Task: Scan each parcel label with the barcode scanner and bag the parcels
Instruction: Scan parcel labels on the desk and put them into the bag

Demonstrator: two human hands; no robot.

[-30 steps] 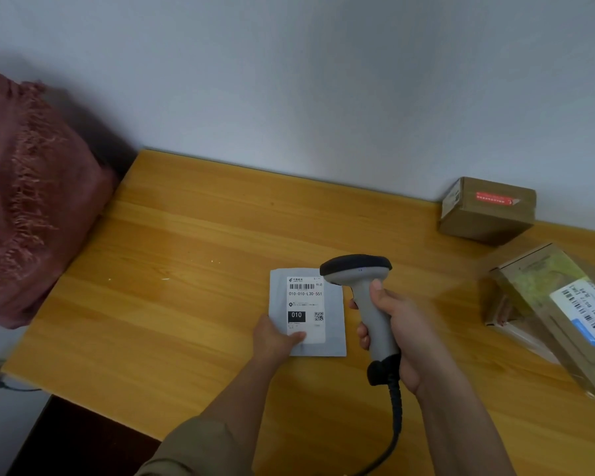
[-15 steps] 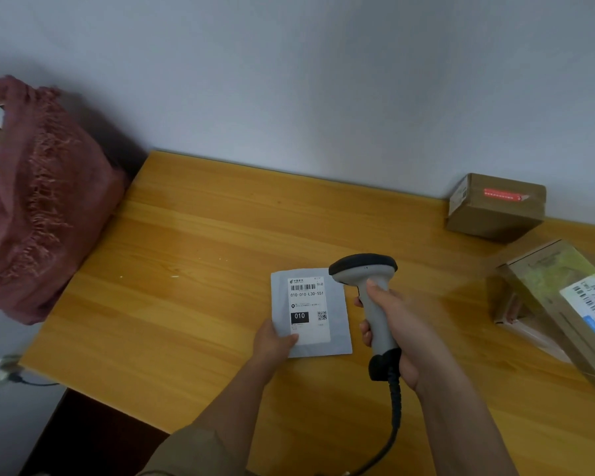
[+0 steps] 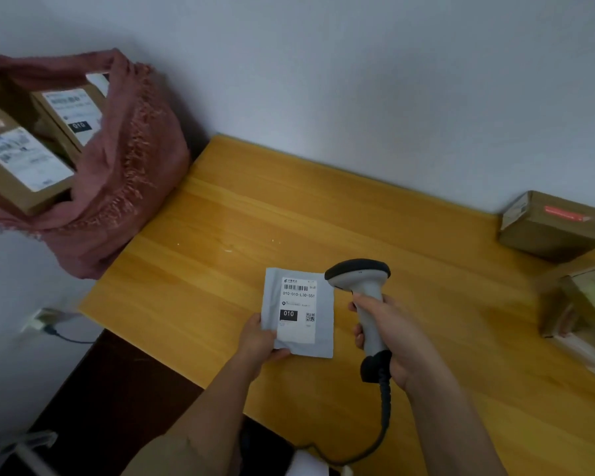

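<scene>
Off the table's left edge hangs the open bag [image 3: 124,187], two boxes [image 3: 24,163] inside. Near the front edge, your left hand [image 3: 260,341] pinches the mailer's [image 3: 299,314] lower-left corner, label up. Just right of it, your right hand [image 3: 397,341] grips the scanner [image 3: 361,286]. A brown box [image 3: 552,225] sits at the table's [image 3: 289,207] back right.

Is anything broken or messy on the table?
Nothing looks broken or spilled. The grey parcel lies a bit crooked, held at its corner by the left hand. A few tiny pale specks dot the table.
</scene>
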